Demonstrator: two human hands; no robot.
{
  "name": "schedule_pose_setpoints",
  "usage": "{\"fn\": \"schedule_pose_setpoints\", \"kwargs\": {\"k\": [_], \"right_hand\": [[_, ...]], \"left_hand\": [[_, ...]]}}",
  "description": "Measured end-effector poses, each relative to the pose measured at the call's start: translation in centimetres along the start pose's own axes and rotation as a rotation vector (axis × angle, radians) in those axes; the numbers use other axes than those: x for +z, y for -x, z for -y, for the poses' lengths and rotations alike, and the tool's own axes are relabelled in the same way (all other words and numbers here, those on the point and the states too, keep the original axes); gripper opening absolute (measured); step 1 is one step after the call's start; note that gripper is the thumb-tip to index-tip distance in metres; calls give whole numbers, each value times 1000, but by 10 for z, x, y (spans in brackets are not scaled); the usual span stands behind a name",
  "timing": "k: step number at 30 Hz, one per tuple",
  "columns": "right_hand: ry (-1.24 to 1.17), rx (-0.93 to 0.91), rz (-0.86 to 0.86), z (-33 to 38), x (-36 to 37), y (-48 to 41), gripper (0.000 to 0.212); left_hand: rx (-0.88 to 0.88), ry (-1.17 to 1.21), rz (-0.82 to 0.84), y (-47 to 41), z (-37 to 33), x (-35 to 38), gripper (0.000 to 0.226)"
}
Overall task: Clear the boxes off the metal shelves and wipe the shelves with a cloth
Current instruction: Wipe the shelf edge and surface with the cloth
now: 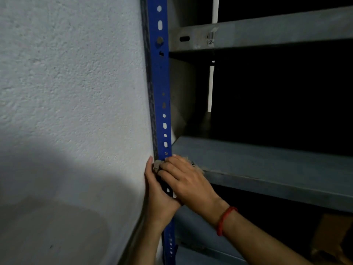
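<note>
A person's two bare hands meet on the blue perforated steel upright [161,77] of a metal storage rack, right where it stands against a white rough-plastered wall [72,88]. The upright's long axis runs vertically, from the top of the view down past the wrists, so any wiping stroke along it goes up or down.

The left hand [155,192] wraps the post from the wall side, thumb pointing up along its edge. The right hand [186,178], with a red cord bracelet [225,219] on its wrist, comes in from the right and lies flat, fingers together, pressing a small crumpled grey-beige cloth [157,165] against the post. Only a corner of the cloth shows at the fingertips, with a fringe past the knuckles. Both hands touch the post; the right one is doing the pressing.

Just to the right of the hands, level with them, the grey metal shelf [267,161] stretches away rightward, its top bare and dull. A second grey metal shelf [277,29] sits above, with a small barcode sticker [210,36] on its front lip. The rack's interior is dark. On a lower level, at the bottom right, part of a brown cardboard box [332,238] is visible, so clearing seems unfinished there.

The middle shelf looks like the nearest next surface, closest to the right hand
</note>
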State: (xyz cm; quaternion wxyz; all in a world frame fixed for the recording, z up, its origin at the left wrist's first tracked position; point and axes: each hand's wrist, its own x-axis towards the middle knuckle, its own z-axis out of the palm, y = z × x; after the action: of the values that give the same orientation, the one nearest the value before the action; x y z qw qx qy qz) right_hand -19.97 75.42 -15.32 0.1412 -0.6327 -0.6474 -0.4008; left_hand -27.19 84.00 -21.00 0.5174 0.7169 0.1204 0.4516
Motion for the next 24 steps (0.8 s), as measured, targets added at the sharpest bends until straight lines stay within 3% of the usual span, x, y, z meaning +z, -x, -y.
{"fn": "schedule_pose_setpoints", "kwargs": {"k": [4,7,15,21,24], "right_hand": [[70,37,28,-10,-11,49,20],[120,108,11,-20,-27,93,21],[140,585,-254,-10,-32,94,32],[8,522,-149,18,4,22,35],[52,452,-88,10,-6,40,38]], "left_hand": [[58,-43,38,-2,-2,-5,128],[136,-156,105,-4,-4,-13,113],[19,-1,35,-4,-7,-12,81],[23,-95,-72,-6,-7,-5,59],[13,-55,-125,-7,-8,5,63]]}}
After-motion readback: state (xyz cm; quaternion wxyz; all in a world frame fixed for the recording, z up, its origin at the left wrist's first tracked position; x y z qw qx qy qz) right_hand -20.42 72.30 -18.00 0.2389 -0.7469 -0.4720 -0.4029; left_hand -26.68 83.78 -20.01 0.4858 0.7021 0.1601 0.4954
